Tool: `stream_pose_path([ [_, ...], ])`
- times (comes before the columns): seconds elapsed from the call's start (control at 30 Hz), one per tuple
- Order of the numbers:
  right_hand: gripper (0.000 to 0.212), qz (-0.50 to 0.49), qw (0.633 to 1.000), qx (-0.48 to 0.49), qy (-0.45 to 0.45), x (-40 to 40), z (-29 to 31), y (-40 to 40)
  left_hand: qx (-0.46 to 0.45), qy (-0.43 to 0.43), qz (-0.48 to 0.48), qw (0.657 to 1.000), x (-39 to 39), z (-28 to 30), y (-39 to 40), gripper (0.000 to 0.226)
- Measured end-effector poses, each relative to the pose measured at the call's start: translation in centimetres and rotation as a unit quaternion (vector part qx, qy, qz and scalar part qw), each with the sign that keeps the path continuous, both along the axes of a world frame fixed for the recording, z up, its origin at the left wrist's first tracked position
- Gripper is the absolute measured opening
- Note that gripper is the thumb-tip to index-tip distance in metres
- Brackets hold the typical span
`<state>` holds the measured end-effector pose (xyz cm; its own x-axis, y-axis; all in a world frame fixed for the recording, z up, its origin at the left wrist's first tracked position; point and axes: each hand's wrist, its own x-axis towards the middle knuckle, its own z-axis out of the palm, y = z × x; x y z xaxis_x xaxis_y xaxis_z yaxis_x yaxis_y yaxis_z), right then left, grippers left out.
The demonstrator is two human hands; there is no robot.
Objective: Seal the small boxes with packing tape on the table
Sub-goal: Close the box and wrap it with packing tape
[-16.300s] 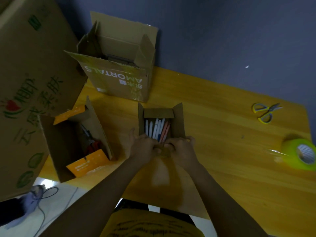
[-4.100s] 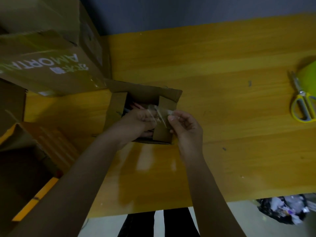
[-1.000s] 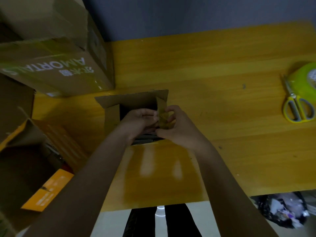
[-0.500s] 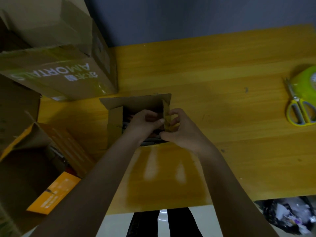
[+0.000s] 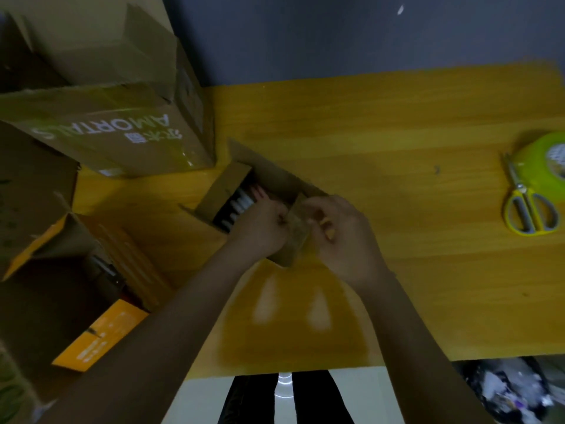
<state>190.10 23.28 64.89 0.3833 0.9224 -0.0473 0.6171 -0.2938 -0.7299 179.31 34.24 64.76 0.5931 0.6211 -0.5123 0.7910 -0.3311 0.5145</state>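
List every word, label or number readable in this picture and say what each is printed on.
"AMORTALS": white letters, upside down, on the large cardboard box.
Small white characters beside it, same box: too blurred to read.
White print on the orange flap of the lower-left box: too small to read.
Nothing else legible.

Scissors (image 5: 530,209) (yellow-handled) beside big cartons (image 5: 116,130).
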Motion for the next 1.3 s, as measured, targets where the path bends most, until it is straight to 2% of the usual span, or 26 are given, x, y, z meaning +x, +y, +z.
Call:
stream_pose_path([
  [0.1,0.038,0.127,0.968,0.01,-0.217,0.6,-0.7,0.9,0.024,0.015,-0.051,0.998,-0.1,1.1,-0.8,0.028],
  [0.17,0.023,0.169,0.945,-0.001,-0.279,1.1,-1.1,1.7,0.025,0.011,-0.048,0.998,-0.7,1.2,-1.0,0.034],
  [0.27,0.008,0.189,0.931,0.018,-0.312,1.5,-1.0,2.3,0.03,0.052,-0.06,0.996,-2.0,1.1,-1.3,0.044],
  [0.33,0.005,0.223,0.921,-0.013,-0.32,1.3,-0.1,2.5,0.059,0.078,-0.077,0.992,-2.5,1.0,-1.6,0.046],
  [0.4,0.007,0.268,0.901,-0.141,-0.309,0.7,1.2,2.9,0.072,0.082,-0.072,0.991,-2.4,1.1,-1.7,0.046],
  [0.47,0.017,0.296,0.861,-0.258,-0.324,0.4,1.9,3.8,0.071,0.094,-0.065,0.991,-2.2,1.1,-1.9,0.044],
  [0.53,0.033,0.308,0.847,-0.297,-0.317,0.4,2.2,4.6,0.054,0.096,-0.055,0.992,-2.0,1.0,-2.0,0.042],
  [0.7,0.027,0.331,0.835,-0.3,-0.323,0.4,2.3,5.2,-0.05,0.076,-0.069,0.993,-2.0,0.7,-1.3,0.045],
  [0.83,0.027,0.326,0.826,-0.305,-0.344,-0.3,2.7,5.0,-0.022,0.061,-0.07,0.995,-2.2,0.5,-1.4,0.053],
  [0.93,0.022,0.305,0.854,-0.266,-0.328,0.0,2.7,4.6,-0.035,0.028,-0.053,0.998,-2.4,0.6,-1.5,0.053],
  [1.0,0.021,0.298,0.86,-0.258,-0.324,0.2,2.5,4.0,-0.083,0.011,-0.052,0.995,-2.2,1.3,-1.7,0.05],
  [1.07,0.021,0.329,0.839,-0.262,-0.346,0.4,2.2,3.8,-0.159,0.0,-0.053,0.986,-2.0,2.1,-2.2,0.043],
  [1.13,0.02,0.358,0.807,-0.273,-0.381,0.8,2.7,4.2,-0.192,0.042,-0.093,0.976,-2.1,2.8,-2.7,0.032],
  [1.2,0.018,0.375,0.767,-0.279,-0.439,1.6,3.6,5.1,-0.159,0.063,-0.133,0.976,-2.5,3.5,-2.8,0.028],
  [1.27,0.017,0.373,0.727,-0.277,-0.504,2.2,4.3,5.8,-0.082,0.023,-0.125,0.988,-3.5,3.6,-2.4,0.031],
  [1.3,0.017,0.359,0.726,-0.283,-0.514,2.2,4.5,6.0,-0.031,-0.008,-0.103,0.994,-4.0,3.7,-2.2,0.033],
])
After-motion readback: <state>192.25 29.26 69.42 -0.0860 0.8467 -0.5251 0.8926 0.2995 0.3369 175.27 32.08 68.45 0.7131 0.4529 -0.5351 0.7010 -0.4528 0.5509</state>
